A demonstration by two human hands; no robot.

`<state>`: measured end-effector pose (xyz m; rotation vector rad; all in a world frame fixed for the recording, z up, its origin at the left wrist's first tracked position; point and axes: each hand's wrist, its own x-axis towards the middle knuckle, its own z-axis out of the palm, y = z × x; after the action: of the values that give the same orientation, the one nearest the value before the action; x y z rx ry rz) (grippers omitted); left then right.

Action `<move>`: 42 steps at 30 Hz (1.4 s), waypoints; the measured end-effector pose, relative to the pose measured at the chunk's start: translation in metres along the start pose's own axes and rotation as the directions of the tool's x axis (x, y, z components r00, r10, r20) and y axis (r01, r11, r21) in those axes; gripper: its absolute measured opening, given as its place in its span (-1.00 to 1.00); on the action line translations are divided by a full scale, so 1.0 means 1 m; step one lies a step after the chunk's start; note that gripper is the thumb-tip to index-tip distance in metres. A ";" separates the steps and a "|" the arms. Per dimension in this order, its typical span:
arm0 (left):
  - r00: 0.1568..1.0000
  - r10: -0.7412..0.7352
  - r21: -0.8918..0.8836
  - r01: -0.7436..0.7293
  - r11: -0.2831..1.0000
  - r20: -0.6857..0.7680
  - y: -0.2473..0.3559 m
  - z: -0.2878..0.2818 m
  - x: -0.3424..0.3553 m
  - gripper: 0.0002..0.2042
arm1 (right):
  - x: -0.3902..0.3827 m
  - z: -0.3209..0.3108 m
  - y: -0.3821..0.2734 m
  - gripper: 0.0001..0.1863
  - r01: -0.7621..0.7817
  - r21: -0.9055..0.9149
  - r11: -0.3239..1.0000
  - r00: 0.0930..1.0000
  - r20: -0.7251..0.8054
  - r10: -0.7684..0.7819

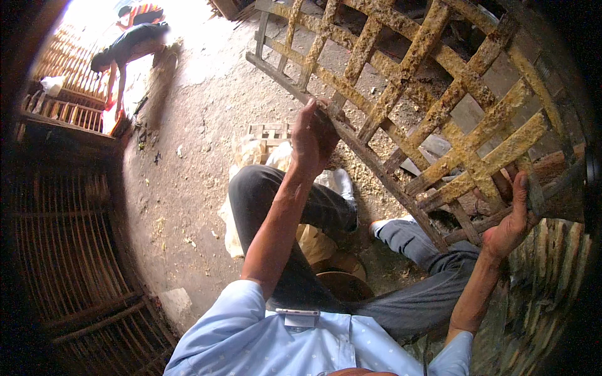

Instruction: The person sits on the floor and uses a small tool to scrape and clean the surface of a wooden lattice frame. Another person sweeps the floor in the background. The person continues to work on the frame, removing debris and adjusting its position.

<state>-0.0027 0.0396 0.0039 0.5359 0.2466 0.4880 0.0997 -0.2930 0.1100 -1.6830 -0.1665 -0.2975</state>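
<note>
A wooden lattice panel (401, 78) of crossed slats, crusted with yellowish-brown residue, is held up tilted in front of me on the right. My left hand (315, 136) is closed round its near edge rail, left of the panel's middle. At the panel's lower right corner, my right hand (509, 219) grips the frame, with the thumb up along a slat and the other fingers partly hidden behind it. Yellowish crumbs (370, 178) lie on the ground below the panel.
At the far left a person (135, 47) bends over a slatted rack (75, 113), with another person (147, 14) beyond. A slatted bamboo wall (69, 250) runs along my left. Pale plastic bags (251, 153) lie beside my knee. Ribbed slats (545, 282) stand at the lower right.
</note>
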 end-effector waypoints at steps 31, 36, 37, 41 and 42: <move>0.921 0.064 0.390 0.099 0.916 -0.383 0.003 -0.007 0.006 -0.59 | -0.013 -0.025 0.028 -0.68 0.415 -0.344 0.842 0.889 0.347 -0.297; 0.952 0.089 0.265 -0.008 0.964 -0.292 -0.002 0.000 0.006 -0.64 | -0.012 -0.011 0.012 -0.73 0.097 -0.073 0.993 0.983 0.163 -0.085; 0.937 0.137 0.362 -0.012 0.932 -0.320 -0.002 0.002 0.006 -0.65 | -0.013 -0.008 0.010 -0.73 0.031 -0.008 0.999 0.991 0.132 -0.030; 0.904 0.121 0.410 0.063 0.910 -0.409 0.001 0.007 0.000 -0.70 | -0.015 -0.002 0.012 -0.73 -0.016 0.105 0.994 0.999 0.046 0.011; 0.896 0.089 0.378 0.092 0.921 -0.434 0.000 -0.004 0.007 -0.67 | -0.014 0.000 0.009 -0.72 0.021 0.065 0.998 0.999 0.045 -0.024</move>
<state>0.0014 0.0446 -0.0004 0.8113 0.7990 0.5605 0.0888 -0.2936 0.0972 -1.6259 -0.2265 -0.2679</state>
